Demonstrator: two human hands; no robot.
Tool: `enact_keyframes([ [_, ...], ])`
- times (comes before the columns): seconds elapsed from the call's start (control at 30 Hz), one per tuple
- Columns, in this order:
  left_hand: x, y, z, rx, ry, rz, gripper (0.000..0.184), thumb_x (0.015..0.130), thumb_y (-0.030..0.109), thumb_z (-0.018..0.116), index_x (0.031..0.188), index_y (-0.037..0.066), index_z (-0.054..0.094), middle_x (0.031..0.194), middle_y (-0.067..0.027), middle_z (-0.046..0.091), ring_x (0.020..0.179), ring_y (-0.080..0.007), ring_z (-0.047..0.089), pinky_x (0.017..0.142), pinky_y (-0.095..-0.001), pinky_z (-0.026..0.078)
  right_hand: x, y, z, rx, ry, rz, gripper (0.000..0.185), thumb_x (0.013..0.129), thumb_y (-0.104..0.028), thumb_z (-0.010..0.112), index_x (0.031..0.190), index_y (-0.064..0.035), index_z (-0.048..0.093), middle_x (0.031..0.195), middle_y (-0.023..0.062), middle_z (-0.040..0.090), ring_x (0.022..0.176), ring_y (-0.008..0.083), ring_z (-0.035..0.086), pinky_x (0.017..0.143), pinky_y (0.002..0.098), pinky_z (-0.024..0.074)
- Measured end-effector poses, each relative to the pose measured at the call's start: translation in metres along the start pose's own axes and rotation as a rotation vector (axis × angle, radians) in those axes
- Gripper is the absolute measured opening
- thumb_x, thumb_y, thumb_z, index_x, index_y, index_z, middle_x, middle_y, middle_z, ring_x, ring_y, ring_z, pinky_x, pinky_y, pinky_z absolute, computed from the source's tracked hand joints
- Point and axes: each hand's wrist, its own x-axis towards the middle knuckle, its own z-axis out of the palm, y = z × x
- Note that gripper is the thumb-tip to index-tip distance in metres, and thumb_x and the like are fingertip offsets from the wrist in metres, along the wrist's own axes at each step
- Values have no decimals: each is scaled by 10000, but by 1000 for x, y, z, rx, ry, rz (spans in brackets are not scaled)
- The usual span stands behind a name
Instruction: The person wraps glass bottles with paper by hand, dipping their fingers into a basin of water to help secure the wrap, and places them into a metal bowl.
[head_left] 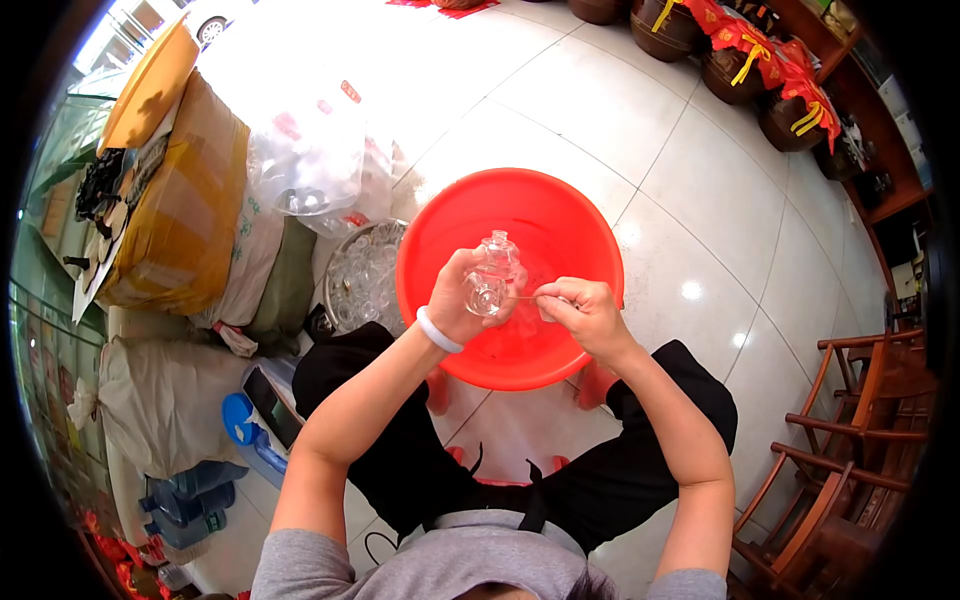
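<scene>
My left hand [458, 304] is closed around a small clear bottle [492, 262] with a narrow neck and rounded body. The bottle's neck points away from me. My right hand [588, 318] pinches a thin stick-like piece [524, 297] that reaches toward the bottle's lower end; whether its tip enters the bottle I cannot tell. Both hands are above a large red basin [590, 225], which stands on the floor between my feet. Some clear shapes show faintly inside the basin below my hands.
Left of the basin, a round metal bowl [333, 290] holds several clear glass-like pieces. Clear plastic bags [310, 165] lie behind it, beside a taped cardboard box [185, 210]. Wooden chairs [850, 440] stand at right. Dark jars [665, 35] with red cloth line the back right.
</scene>
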Motion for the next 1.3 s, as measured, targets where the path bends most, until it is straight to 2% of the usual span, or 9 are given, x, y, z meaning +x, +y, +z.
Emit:
enact_keyframes([
  [0.1,-2,1,6,-12,16,55,315,810,323,511,997,70,496,864,-113,578,530,-167,547,360,-246,387,0,-9,-7,-85,-89,-7,139,816,-50,564,890,37,643,722,59,614,630,102,574,581,222,452],
  [0.4,-3,3,0,293,-65,112,395,764,139,608,1119,47,460,984,-120,555,727,-173,582,574,-261,504,0,-19,-19,29,174,-134,132,797,26,542,887,27,638,679,30,576,603,84,533,538,216,421],
  [0.57,-6,-1,8,532,10,159,434,742,-9,637,1141,43,475,947,-75,589,812,-135,597,619,-257,526,-2,-22,-27,-223,142,-237,149,785,31,547,898,14,643,657,30,561,579,82,516,531,218,412],
  [0.8,-8,1,12,687,16,167,510,717,-8,687,1180,23,476,1033,-71,579,883,-127,583,700,-260,527,-2,-23,-32,-439,131,-327,99,774,22,570,857,21,624,636,69,564,545,125,535,499,235,419],
  [0.9,-10,-1,18,786,31,229,545,689,-14,713,1180,12,476,1061,-72,572,928,-137,574,769,-260,510,-1,-20,-31,-431,183,-332,65,770,-23,581,820,3,614,698,118,601,579,218,582,520,292,450],
  [1.0,-9,-7,18,832,35,363,533,681,-14,725,1158,6,490,1072,-78,573,951,-138,569,804,-261,495,-2,-18,-32,-453,166,-253,57,772,-30,584,818,-3,603,721,126,613,612,235,603,539,303,466],
  [1.1,-7,-11,11,1034,-8,593,526,675,-4,729,1146,8,495,1084,-96,576,959,-136,574,794,-264,499,-2,-14,-30,-459,110,-240,57,801,-19,581,831,24,603,713,103,605,607,160,587,553,256,454],
  [1.17,-8,-10,8,1322,13,696,543,654,8,738,1137,12,490,1099,-130,575,982,-192,587,799,-293,503,-3,-12,-29,-425,78,-234,68,807,-18,573,842,31,605,717,100,604,610,147,585,551,256,457],
  [1.3,-7,-9,11,1455,-50,885,563,624,9,746,1128,17,494,1108,-155,569,995,-258,588,806,-320,505,-3,-11,-26,-264,39,-163,87,818,-26,565,858,38,609,713,76,601,637,120,578,571,245,457],
])
